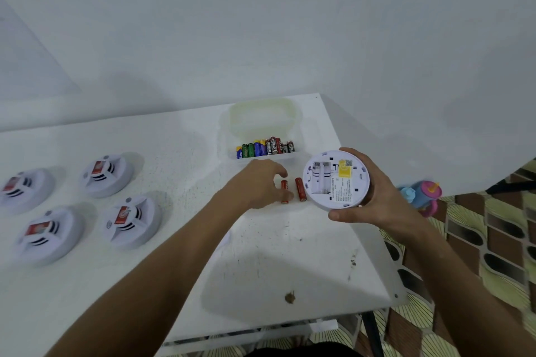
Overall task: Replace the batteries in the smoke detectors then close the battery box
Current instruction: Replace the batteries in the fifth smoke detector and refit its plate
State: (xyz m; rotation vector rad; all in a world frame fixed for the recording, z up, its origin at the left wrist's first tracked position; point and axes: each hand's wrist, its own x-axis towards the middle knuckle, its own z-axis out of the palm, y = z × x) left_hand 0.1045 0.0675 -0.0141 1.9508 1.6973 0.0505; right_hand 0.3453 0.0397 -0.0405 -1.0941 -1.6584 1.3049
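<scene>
My right hand point(374, 197) grips the light, hard smoke detector point(336, 180) by its rim. My left hand point(255, 182) pinches a small, smooth, roll-away red battery point(284, 188) by its middle.

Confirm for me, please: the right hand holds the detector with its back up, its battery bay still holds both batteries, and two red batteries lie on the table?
Not quite: in the head view the battery bay of the detector in the right hand is empty. The two red batteries do lie on the table.
</scene>
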